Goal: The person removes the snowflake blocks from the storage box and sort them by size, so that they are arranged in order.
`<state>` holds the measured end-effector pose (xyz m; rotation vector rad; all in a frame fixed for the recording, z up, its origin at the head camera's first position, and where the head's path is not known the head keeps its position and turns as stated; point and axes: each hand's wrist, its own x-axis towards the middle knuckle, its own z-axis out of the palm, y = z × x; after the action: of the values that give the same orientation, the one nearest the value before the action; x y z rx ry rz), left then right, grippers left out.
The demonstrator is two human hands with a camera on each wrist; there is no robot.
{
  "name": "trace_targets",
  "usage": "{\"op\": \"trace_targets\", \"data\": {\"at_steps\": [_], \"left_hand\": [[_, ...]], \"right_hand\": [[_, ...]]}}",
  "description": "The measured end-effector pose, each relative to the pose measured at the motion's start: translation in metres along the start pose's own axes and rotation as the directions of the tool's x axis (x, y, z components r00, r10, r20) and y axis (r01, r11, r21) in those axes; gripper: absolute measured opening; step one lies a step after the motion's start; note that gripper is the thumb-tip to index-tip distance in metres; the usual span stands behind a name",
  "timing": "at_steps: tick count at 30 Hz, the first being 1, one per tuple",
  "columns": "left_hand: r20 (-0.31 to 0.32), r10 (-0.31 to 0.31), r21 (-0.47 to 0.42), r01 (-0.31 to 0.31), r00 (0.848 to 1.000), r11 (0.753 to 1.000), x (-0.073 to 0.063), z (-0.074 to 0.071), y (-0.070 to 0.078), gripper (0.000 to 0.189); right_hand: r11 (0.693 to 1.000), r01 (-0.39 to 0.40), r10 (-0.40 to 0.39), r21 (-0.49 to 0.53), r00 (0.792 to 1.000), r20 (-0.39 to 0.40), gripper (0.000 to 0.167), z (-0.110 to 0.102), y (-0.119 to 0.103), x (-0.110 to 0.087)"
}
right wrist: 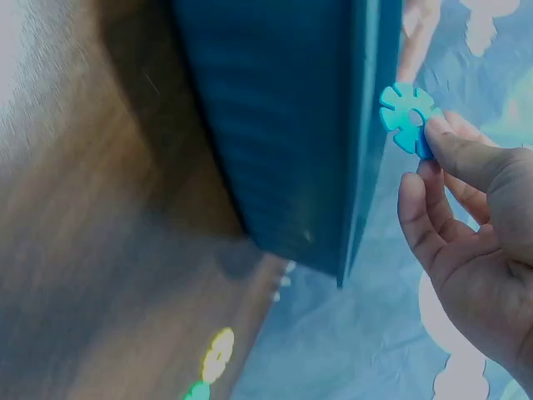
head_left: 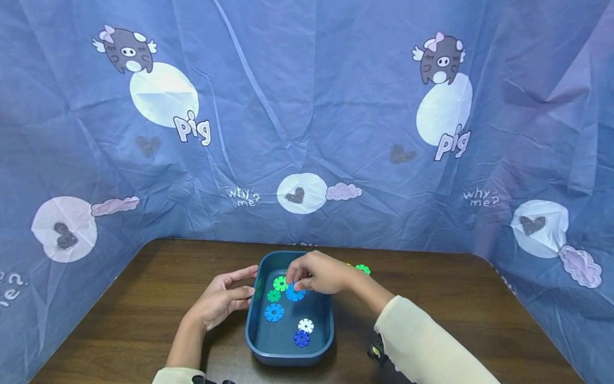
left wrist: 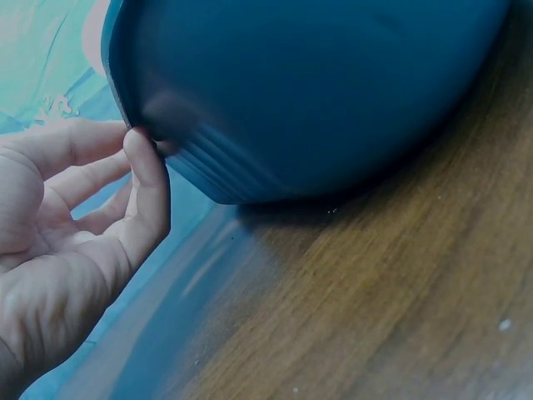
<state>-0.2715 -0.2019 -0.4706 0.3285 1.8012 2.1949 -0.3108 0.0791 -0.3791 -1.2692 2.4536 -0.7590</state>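
Observation:
A dark blue-green plastic bin (head_left: 290, 358) stands on the table. My right hand (head_left: 322, 273) is over its far half and pinches a blue notched plastic disc (right wrist: 406, 118) between thumb and fingers, above the rim in the right wrist view. My left hand (head_left: 221, 297) is at the bin's left side, its thumb and fingertips touching the outer wall by the rim. Inside the bin lie a bright green disc (head_left: 280, 284), a smaller green disc (head_left: 274, 296), another blue disc (head_left: 274, 313), a white disc (head_left: 306, 326) and a dark blue disc (head_left: 301, 338).
On the brown wooden table (head_left: 422, 298), beyond my right forearm, lie a green disc (head_left: 363, 269) and a yellow disc (right wrist: 218, 356), the latter mostly hidden by my wrist in the head view. A blue printed cloth (head_left: 307, 138) hangs behind the table's far edge.

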Motion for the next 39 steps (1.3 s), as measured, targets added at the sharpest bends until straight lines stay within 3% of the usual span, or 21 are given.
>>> {"op": "trace_targets", "data": {"at_steps": [12, 24, 28, 33, 39], "left_hand": [[0.002, 0.012, -0.007, -0.012, 1.000, 1.000, 0.001, 0.001, 0.001, 0.068], [0.007, 0.004, -0.014, -0.004, 1.000, 1.000, 0.000, 0.000, -0.001, 0.068], [0.008, 0.009, -0.015, -0.009, 1.000, 1.000, 0.000, -0.001, -0.001, 0.068], [0.010, 0.011, -0.015, -0.011, 1.000, 1.000, 0.000, -0.001, -0.002, 0.068], [0.013, 0.016, -0.022, -0.015, 1.000, 1.000, 0.000, -0.001, -0.002, 0.068]], "right_hand": [[0.997, -0.070, 0.077, 0.043, 0.979, -0.190, 0.008, -0.044, 0.032, -0.024], [0.988, -0.155, 0.149, 0.008, 0.937, -0.317, 0.007, -0.063, 0.078, -0.052], [0.980, -0.197, 0.188, 0.012, 0.910, -0.369, 0.007, -0.064, 0.094, -0.063], [0.961, -0.254, 0.275, 0.107, 0.871, -0.408, 0.006, -0.059, 0.117, -0.080], [0.942, -0.309, 0.332, 0.131, 0.800, -0.499, 0.008, -0.050, 0.144, -0.101]]}}
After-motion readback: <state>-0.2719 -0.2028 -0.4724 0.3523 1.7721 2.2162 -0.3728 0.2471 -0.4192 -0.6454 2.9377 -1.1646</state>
